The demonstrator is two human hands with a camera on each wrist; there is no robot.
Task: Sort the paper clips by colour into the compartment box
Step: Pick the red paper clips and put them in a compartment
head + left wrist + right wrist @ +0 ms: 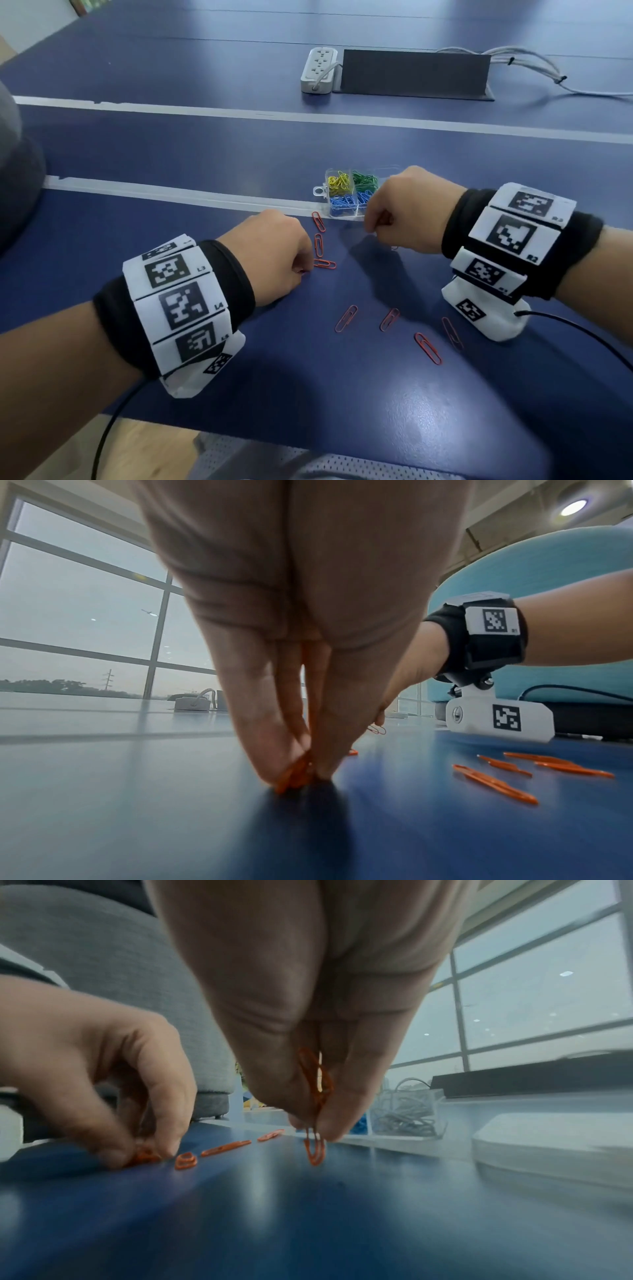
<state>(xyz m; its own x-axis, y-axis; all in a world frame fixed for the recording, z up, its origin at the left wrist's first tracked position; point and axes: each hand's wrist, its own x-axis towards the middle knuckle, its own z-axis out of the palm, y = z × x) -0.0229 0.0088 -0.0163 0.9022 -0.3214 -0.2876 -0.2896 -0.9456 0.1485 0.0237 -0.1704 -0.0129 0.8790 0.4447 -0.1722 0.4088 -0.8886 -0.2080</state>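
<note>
The left hand (274,253) pinched a flat red clip (294,776) on the table; the right hand (404,209) pinched red clips (316,1096) hanging lengthwise downward.

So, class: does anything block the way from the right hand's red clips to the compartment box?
Nothing visible does. The right hand pinches red clips just in front of the open compartment box; only bare table lies between.

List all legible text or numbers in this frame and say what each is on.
"L3": left wrist band, beside its upper square marker.
"L4": same band, beside the middle marker.
"R2": right wrist band, beside its middle marker.
Other small codes on both bands are too blurred to read.
The clip box and power strip show no readable text.
</note>
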